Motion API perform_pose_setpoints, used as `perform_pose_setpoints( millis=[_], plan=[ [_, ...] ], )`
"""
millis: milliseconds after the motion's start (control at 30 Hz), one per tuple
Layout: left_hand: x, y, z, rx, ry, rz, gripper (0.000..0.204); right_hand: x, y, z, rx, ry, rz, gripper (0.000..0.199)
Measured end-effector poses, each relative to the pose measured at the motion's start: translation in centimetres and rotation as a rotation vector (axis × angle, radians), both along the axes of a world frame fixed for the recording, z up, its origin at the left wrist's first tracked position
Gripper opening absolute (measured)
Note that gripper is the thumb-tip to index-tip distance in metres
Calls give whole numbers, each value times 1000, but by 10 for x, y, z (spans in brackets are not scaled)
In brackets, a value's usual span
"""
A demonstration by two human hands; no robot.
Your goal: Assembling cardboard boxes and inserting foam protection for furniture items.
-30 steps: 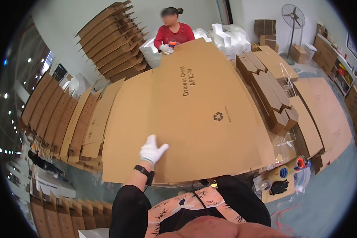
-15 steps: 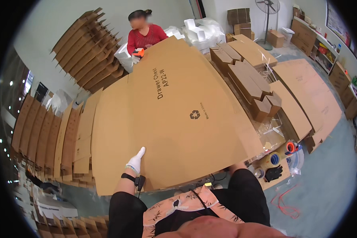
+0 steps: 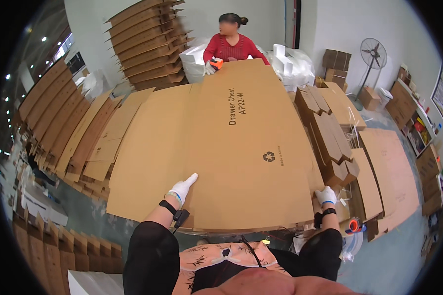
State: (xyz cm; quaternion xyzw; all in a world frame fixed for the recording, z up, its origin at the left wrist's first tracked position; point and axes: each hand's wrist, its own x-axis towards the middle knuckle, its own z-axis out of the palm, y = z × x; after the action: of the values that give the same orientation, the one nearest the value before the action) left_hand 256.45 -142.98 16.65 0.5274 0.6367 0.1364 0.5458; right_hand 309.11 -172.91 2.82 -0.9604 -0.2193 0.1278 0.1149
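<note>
A large flat brown cardboard carton (image 3: 251,182), with dark print and a recycling mark, lies in front of me. My left hand (image 3: 183,188), in a white glove, rests on its near left part with the fingers stretched out. At the near right edge of the carton, my gloved right hand (image 3: 326,195) is closed, its fingers bent over the edge. Across from me stands a person in a red top (image 3: 231,46). That person's gloved hand holds an orange tape dispenser (image 3: 215,64) by the far edge of the carton.
Folded cardboard pieces (image 3: 322,128) stand along the right side. Another tape dispenser (image 3: 354,226) lies beyond my right forearm. Stacked cardboard (image 3: 147,44) rises at the back left, with more flat sheets (image 3: 113,142) on the left. A standing fan (image 3: 373,54) is at the back right.
My right hand has come up from below the near edge to the carton's right edge. My left hand stays on the cardboard. The whole view has shifted.
</note>
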Motion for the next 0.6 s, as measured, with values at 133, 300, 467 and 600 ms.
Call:
perform_pose_setpoints(
  millis=[133, 300, 467, 600],
  plan=[
    [-22, 10, -13, 59, 27, 45, 99, -13, 10, 67, -48, -31, 224, 45],
    [10, 9, 18, 41, -17, -41, 102, -36, 32, 112, 144, 11, 420, 45],
    [16, 35, -30, -77, -173, 14, 83, -18, 68, 54, 761, 491, 418, 65],
    [35, 43, -27, -112, -274, 39, 73, 22, 99, -11, 1003, 420, 219, 78]
  ],
)
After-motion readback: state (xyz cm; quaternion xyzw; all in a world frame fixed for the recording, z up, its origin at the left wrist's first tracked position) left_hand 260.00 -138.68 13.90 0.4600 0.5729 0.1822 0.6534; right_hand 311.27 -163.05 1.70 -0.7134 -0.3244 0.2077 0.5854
